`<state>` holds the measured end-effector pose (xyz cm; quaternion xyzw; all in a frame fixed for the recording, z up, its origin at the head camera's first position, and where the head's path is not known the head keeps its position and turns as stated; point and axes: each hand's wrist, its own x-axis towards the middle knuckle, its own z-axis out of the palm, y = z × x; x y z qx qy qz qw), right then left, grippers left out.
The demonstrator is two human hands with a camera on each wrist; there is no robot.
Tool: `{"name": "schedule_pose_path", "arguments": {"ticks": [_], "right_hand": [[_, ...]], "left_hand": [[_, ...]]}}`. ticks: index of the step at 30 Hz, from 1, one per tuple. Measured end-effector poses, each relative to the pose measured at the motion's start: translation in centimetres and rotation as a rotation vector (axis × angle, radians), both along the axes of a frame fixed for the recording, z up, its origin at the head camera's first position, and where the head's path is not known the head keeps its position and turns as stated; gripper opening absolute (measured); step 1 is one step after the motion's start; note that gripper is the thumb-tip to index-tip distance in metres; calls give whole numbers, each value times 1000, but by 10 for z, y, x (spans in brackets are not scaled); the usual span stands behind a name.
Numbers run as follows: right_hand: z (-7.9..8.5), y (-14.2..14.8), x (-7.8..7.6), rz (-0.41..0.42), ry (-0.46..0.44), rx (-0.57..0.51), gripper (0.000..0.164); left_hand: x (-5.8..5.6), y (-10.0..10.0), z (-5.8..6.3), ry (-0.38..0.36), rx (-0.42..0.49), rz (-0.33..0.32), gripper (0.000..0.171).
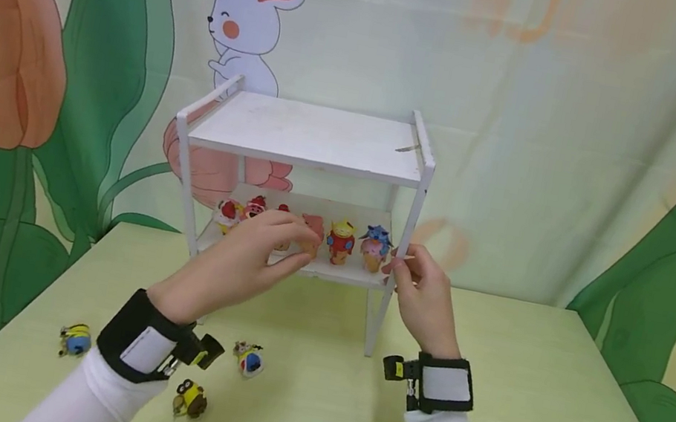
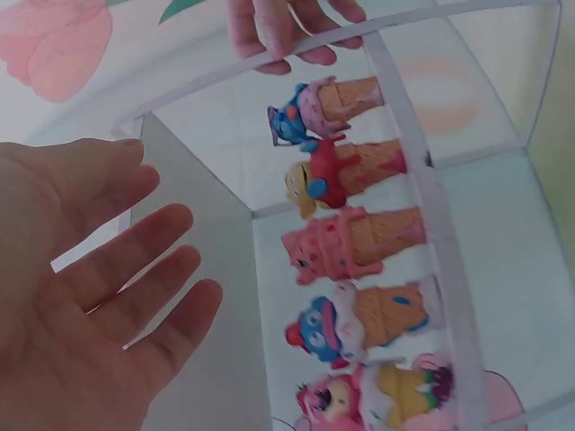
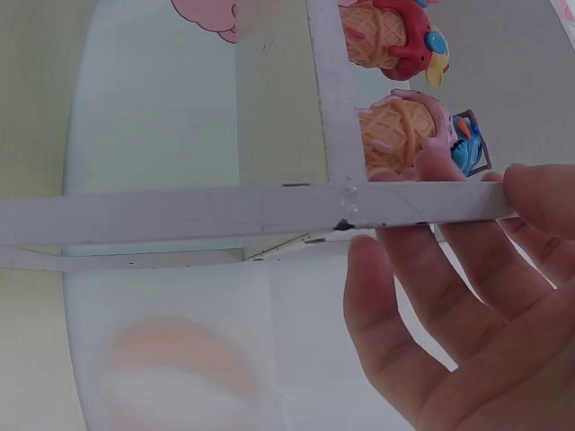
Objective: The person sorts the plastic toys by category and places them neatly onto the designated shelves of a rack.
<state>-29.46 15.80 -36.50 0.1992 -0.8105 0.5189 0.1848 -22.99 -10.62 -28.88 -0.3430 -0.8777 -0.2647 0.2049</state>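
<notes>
A row of several ice-cream-cone figurines stands on the lower level of a small white shelf point(image 1: 311, 132). At the row's right end is a blue-and-pink figurine point(image 1: 375, 246), beside a yellow-and-red figurine point(image 1: 341, 240). My left hand point(image 1: 248, 256) is in front of the row, fingers spread and loosely bent, holding nothing; in the left wrist view a pink figurine point(image 2: 332, 247) is among those facing it. My right hand point(image 1: 426, 294) grips the shelf's right front post point(image 3: 269, 211), thumb on one side, fingers behind, with fingertips right by the blue-and-pink figurine.
Three small toys lie on the pale green table point(image 1: 516, 393): a yellow-and-blue toy point(image 1: 76, 340), a yellow-and-brown toy point(image 1: 191, 400) and a white-and-blue toy point(image 1: 248, 360). Behind the shelf hangs a printed cloth point(image 1: 556, 166) with flowers and a rabbit.
</notes>
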Motion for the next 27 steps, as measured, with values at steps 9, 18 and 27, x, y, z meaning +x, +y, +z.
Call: {"name": "schedule_pose_path", "arguments": {"ticks": [9, 18, 27], "right_hand": [[2, 1, 0, 10, -4, -12, 15], [-1, 1, 0, 7, 1, -10, 17], [1, 1, 1, -2, 3, -4, 18]], "left_hand": [[16, -28, -35, -191, 59, 103, 21], [15, -47, -81, -408, 132, 181, 23], [0, -51, -113, -509, 78, 356, 24]]}}
